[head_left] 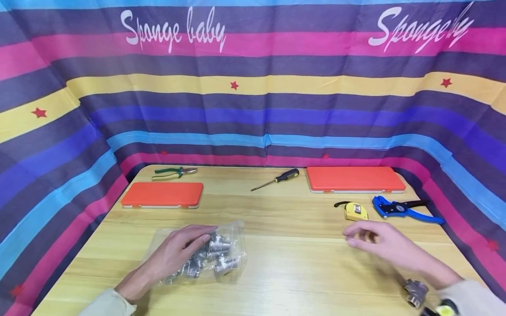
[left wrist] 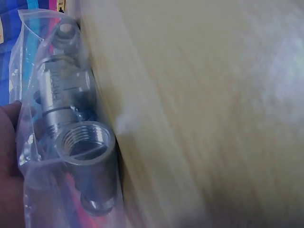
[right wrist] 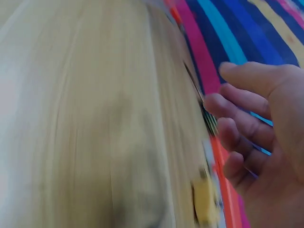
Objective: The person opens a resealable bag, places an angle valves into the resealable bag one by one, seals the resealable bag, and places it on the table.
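Note:
A clear plastic bag [head_left: 237, 232] of metal pipe fittings [head_left: 219, 245] lies on the table, left of centre. My left hand [head_left: 179, 248] holds the bag from above, thumb and fingers at its upper part. In the left wrist view, a threaded fitting [left wrist: 90, 147] shows through the plastic beside that hand. My right hand [head_left: 381, 241] is over the table's right side, fingers loosely bent with nothing between them. Nearest to it are a yellow tape measure [head_left: 356, 211] just beyond and a loose metal fitting [head_left: 416, 293] near the forearm.
Blue wire strippers [head_left: 407, 208] lie at the right. Along the back are a screwdriver [head_left: 276, 179], green-handled pliers [head_left: 174, 173] and two orange cases, one left [head_left: 163, 194] and one right [head_left: 355, 178]. A black and yellow object [head_left: 444, 308] shows beside the right sleeve. A striped curtain [head_left: 253, 118] borders the table.

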### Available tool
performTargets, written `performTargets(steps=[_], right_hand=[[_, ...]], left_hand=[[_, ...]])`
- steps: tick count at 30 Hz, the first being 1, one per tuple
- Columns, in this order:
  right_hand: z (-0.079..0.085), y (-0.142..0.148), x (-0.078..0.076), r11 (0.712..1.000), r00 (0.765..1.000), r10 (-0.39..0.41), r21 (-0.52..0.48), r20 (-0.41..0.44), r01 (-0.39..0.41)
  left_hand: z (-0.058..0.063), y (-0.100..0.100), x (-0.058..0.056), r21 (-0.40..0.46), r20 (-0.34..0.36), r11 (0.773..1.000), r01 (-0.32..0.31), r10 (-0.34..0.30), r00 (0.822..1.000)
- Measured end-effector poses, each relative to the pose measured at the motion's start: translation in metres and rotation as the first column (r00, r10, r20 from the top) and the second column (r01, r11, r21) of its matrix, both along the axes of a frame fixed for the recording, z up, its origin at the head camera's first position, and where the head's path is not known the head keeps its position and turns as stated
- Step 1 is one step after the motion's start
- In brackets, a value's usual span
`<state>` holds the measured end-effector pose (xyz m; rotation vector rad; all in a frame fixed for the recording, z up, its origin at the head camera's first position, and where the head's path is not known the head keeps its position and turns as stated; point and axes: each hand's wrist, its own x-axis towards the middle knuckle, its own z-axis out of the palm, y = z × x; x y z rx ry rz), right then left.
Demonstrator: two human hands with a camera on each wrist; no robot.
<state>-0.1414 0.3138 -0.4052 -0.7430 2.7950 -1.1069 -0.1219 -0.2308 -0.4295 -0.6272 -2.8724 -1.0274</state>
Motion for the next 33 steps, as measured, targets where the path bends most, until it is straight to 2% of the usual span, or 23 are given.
performTargets(steps=[4, 8, 12, 16, 18, 20, 21, 25, 29, 31, 33], right_hand=[[-0.008, 0.057, 0.014, 0.998, 0.998, -0.054, 0.017, -0.028, 0.055], [-0.022, 0.102, 0.024, 0.996, 0.997, -0.076, 0.051, 0.025, 0.075], [-0.039, 0.139, 0.028, 0.998, 0.996, 0.012, 0.063, 0.085, -0.017], [-0.053, 0.164, 0.034, 0.993, 0.977, 0.116, -0.004, 0.179, -0.117], [-0.057, 0.172, 0.037, 0.987, 0.955, 0.156, -0.063, 0.251, -0.145], [-0.06, 0.176, 0.039, 0.973, 0.934, 0.221, -0.133, 0.282, -0.19], [-0.061, 0.177, 0.039, 0.962, 0.914, 0.255, -0.174, 0.314, -0.208], [-0.063, 0.173, 0.037, 0.915, 0.855, 0.381, -0.274, 0.352, -0.295], [-0.06, 0.169, 0.035, 0.912, 0.803, 0.39, -0.308, 0.45, -0.271], [-0.058, 0.167, 0.036, 0.933, 0.809, 0.34, -0.278, 0.479, -0.228], [-0.056, 0.164, 0.036, 0.957, 0.828, 0.275, -0.22, 0.488, -0.188]], left_hand=[[0.0, 0.0, -0.001, 0.005, 0.009, 1.0, -0.003, 0.003, 1.0], [0.001, 0.0, 0.0, 0.004, 0.015, 1.0, -0.009, 0.009, 1.0], [0.002, 0.0, 0.001, 0.0, 0.004, 1.0, -0.006, 0.006, 1.0], [0.002, 0.0, 0.001, 0.0, -0.008, 1.0, -0.002, 0.002, 1.0], [0.002, 0.0, 0.001, 0.0, -0.017, 1.0, 0.0, 0.0, 1.0], [0.002, 0.0, 0.0, 0.0, -0.027, 1.0, -0.001, 0.001, 1.0], [0.002, 0.0, 0.0, 0.0, -0.029, 1.0, -0.003, 0.003, 1.0], [0.002, -0.001, 0.0, 0.001, -0.028, 1.0, -0.002, 0.002, 1.0], [0.002, -0.001, 0.001, 0.002, -0.024, 1.0, 0.006, -0.006, 1.0], [0.002, -0.001, 0.001, 0.001, -0.026, 1.0, 0.007, -0.007, 1.0], [0.002, -0.001, 0.001, 0.0, -0.035, 1.0, 0.007, -0.007, 0.999]])
